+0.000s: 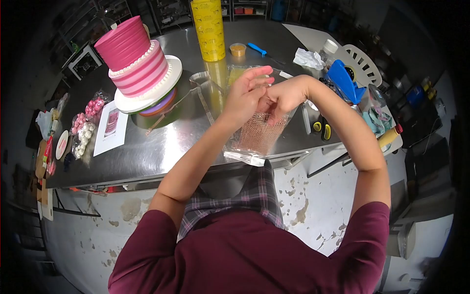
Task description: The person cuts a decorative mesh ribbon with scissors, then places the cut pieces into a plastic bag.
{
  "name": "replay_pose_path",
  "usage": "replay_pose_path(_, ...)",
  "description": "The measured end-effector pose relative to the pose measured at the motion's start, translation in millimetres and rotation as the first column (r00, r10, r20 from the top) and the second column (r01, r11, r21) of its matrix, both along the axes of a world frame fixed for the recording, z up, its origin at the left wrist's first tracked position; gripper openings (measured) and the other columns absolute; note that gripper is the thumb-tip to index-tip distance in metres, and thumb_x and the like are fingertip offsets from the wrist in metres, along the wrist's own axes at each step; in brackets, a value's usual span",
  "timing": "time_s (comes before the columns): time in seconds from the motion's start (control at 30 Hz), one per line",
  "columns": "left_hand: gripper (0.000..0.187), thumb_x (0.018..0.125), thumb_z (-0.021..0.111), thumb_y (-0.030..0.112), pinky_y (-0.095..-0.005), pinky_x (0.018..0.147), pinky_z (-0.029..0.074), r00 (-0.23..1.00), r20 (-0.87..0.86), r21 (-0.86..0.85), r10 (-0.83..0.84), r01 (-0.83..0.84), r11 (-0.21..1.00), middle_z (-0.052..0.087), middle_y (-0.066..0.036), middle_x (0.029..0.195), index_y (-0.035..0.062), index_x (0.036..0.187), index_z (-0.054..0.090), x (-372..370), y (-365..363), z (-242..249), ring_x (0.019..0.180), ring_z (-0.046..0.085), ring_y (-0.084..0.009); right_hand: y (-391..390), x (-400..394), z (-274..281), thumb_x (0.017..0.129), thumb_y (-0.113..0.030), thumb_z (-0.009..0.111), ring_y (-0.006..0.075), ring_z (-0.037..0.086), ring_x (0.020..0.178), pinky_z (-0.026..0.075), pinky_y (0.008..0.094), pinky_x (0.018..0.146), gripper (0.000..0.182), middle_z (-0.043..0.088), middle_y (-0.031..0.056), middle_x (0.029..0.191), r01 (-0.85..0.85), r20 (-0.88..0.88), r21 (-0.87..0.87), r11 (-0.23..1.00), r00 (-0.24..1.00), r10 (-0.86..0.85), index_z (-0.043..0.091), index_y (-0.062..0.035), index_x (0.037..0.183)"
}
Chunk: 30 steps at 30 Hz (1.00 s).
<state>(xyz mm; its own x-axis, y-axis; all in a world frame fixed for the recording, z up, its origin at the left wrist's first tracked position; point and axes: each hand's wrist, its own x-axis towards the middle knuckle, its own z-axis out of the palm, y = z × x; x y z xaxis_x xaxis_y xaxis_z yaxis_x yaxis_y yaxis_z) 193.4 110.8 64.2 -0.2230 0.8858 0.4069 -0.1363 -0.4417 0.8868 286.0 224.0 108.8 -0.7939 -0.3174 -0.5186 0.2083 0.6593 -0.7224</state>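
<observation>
My left hand (246,95) and my right hand (288,96) meet over the near part of the steel table. The left thumb and forefinger are closed, its other fingers stretched out. My right hand has its fingers curled down, touching the left. Whatever they pinch between them is too small or hidden to name. Just below lies a clear plastic bag (245,156) with rose-gold sparkly mesh trim (262,133) in it. A thin sparkly strip (177,107) lies bent on the table to the left of my hands.
A two-tier pink cake (131,66) stands on a white board (173,73) over a turntable. A printed cake picture (110,128), bagged pink and white balls (84,137), a yellow roll (209,32), a small tub (238,49), a blue tape dispenser (344,82) and scissors (321,128) surround the work spot.
</observation>
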Motion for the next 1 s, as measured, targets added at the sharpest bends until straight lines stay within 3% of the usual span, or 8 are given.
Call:
replay_pose_path(0.1,0.038,0.080,0.043,-0.006,-0.0298,0.092,0.039,0.999,-0.048,-0.011,0.010,-0.010,1.000,0.047,-0.015,0.119,-0.0044,0.118,0.042,-0.5,3.0,-1.0,0.108,0.049,-0.0215,-9.0,-1.7,6.6,0.076,-0.007,0.062,0.0134,0.056,0.086,0.044,0.0267,0.078,0.035,0.062,0.0088,0.095,0.053,0.105,0.074,0.996,0.993,-0.061,0.054,0.0041,0.108)
replay_pose_path(0.2,0.036,0.083,0.042,-0.002,-0.0283,0.090,0.040,0.974,-0.205,0.076,0.100,-0.086,0.993,0.048,-0.014,0.118,-0.0026,0.119,0.042,-8.4,5.1,-4.8,0.107,0.050,-0.0211,-3.8,-1.0,12.5,0.074,-0.007,0.063,0.0146,0.058,0.084,0.045,0.0258,0.074,0.031,0.064,0.0101,0.093,0.148,-0.135,0.195,0.970,0.983,-0.123,0.058,0.0025,0.104)
replay_pose_path(0.3,0.033,0.087,0.041,0.006,-0.0302,0.091,0.039,0.995,-0.102,-0.084,0.002,-0.011,0.996,0.047,-0.013,0.120,-0.0008,0.120,0.043,-23.1,5.3,-6.9,0.108,0.049,-0.0214,-4.6,5.9,28.4,0.073,-0.009,0.066,0.0116,0.056,0.070,0.045,0.0250,0.066,0.024,0.064,0.0095,0.081,0.298,-0.437,0.204,0.932,0.880,-0.186,0.062,0.0036,0.093)
replay_pose_path(0.6,0.040,0.092,0.037,0.026,-0.0366,0.095,0.034,0.998,0.028,0.068,-0.055,0.053,0.996,0.043,-0.014,0.123,-0.0003,0.123,0.040,-23.1,5.9,-9.2,0.113,0.045,-0.0236,-7.9,-6.6,16.1,0.070,-0.017,0.068,0.0156,0.059,0.078,0.045,0.0276,0.069,0.036,0.065,0.0105,0.085,0.088,-0.216,0.394,0.915,0.976,0.000,0.062,-0.0046,0.102)
replay_pose_path(0.77,0.034,0.089,0.045,0.013,-0.0274,0.086,0.041,0.995,-0.042,0.046,0.094,-0.092,0.995,0.045,-0.010,0.118,-0.0001,0.119,0.043,-21.5,3.8,-11.1,0.102,0.052,-0.0193,-22.2,-5.5,30.1,0.071,-0.024,0.066,0.0172,0.059,0.073,0.045,0.0300,0.066,0.033,0.065,0.0097,0.081,-0.052,-0.114,0.557,0.829,0.984,0.139,0.064,-0.0043,0.098)
replay_pose_path(0.87,0.034,0.084,0.049,0.004,-0.0212,0.077,0.043,0.966,-0.121,0.080,0.228,-0.220,0.972,0.049,-0.009,0.113,0.0004,0.118,0.045,-26.6,8.5,-21.1,0.094,0.057,-0.0165,-14.0,0.4,42.6,0.072,-0.022,0.066,0.0142,0.059,0.069,0.046,0.0274,0.064,0.028,0.065,0.0085,0.075,0.142,-0.322,0.480,0.865,0.947,0.023,0.065,-0.0024,0.092)
replay_pose_path(0.93,0.038,0.081,0.049,0.000,-0.0217,0.076,0.044,0.961,-0.116,0.038,0.250,-0.247,0.968,0.050,-0.010,0.114,-0.0006,0.118,0.045,-32.8,4.6,-22.2,0.094,0.057,-0.0172,2.9,18.3,48.4,0.075,-0.015,0.063,0.0087,0.057,0.065,0.045,0.0224,0.060,0.020,0.063,0.0050,0.070,0.431,-0.628,-0.030,0.902,0.694,-0.352,0.065,-0.0003,0.088)
replay_pose_path(1.0,0.040,0.080,0.046,-0.002,-0.0259,0.081,0.045,0.975,-0.072,-0.048,0.211,-0.214,0.976,0.048,-0.010,0.118,-0.0030,0.120,0.043,-39.2,-0.3,-17.1,0.099,0.055,-0.0196,37.0,33.7,41.4,0.076,-0.009,0.060,0.0107,0.059,0.074,0.047,0.0245,0.068,0.015,0.063,0.0065,0.078,0.582,-0.662,-0.365,0.727,0.387,-0.642,0.062,0.0011,0.088)
